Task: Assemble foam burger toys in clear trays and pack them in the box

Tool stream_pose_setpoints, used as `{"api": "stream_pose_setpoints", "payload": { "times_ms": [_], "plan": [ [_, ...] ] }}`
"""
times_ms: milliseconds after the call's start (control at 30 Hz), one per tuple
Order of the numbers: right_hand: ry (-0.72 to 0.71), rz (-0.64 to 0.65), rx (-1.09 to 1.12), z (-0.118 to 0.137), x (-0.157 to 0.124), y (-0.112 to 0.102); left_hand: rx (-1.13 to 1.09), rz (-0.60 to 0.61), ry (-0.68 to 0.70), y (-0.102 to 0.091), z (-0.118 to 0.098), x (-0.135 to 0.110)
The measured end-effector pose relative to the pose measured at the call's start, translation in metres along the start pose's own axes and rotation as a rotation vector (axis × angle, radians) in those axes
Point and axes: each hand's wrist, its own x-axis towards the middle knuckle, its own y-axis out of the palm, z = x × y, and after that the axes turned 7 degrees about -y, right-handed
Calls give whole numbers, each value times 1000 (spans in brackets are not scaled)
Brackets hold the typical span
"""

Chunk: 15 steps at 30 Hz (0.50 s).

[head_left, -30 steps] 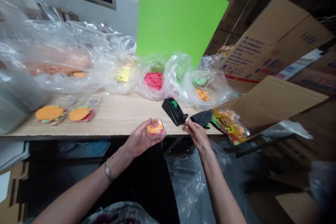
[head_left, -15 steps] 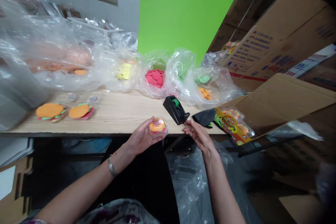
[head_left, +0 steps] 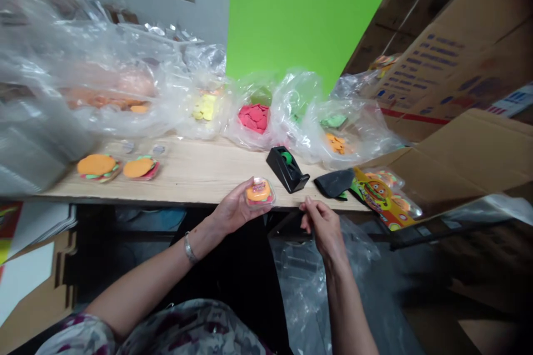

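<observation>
My left hand [head_left: 235, 208] holds a small clear plastic box [head_left: 260, 192] containing an orange burger-shaped piece, up at the table's front edge. My right hand [head_left: 325, 227] hangs just below that edge with its fingers pinched together. Nothing shows between them, though a thin strip of tape could go unseen. A black tape dispenser [head_left: 286, 169] with a green roll stands just above and left of my right hand. A crumpled black piece [head_left: 335, 183] lies to its right.
Two foam burgers [head_left: 96, 167] lie at the left of the wooden table [head_left: 187, 183]. Clear bags hold red [head_left: 253, 118], yellow [head_left: 204, 107] and green [head_left: 333, 121] pieces along the back. A printed packet [head_left: 381, 197], green board [head_left: 308, 11] and cardboard boxes [head_left: 470, 144] stand beyond.
My right hand has drawn back from the dispenser toward the table edge, and its fingers have closed. The whole scene has shifted slightly in view. My left hand still holds the box.
</observation>
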Motion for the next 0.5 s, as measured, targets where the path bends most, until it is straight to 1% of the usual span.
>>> {"api": "stream_pose_setpoints", "payload": {
  "times_ms": [100,200,333,433,500],
  "plan": [
    [-42,108,58,18,-37,14,-3,37,33,3,4,-1],
    [-62,157,18,25,-59,36,-13,85,66,8,10,0],
    [-95,102,-38,19,-66,56,0,156,63,11,16,1],
    [-105,60,-49,17,-65,62,29,202,92,12,18,-2],
    [-113,49,-55,18,-64,64,73,211,149,13,19,-5]
  ]
}}
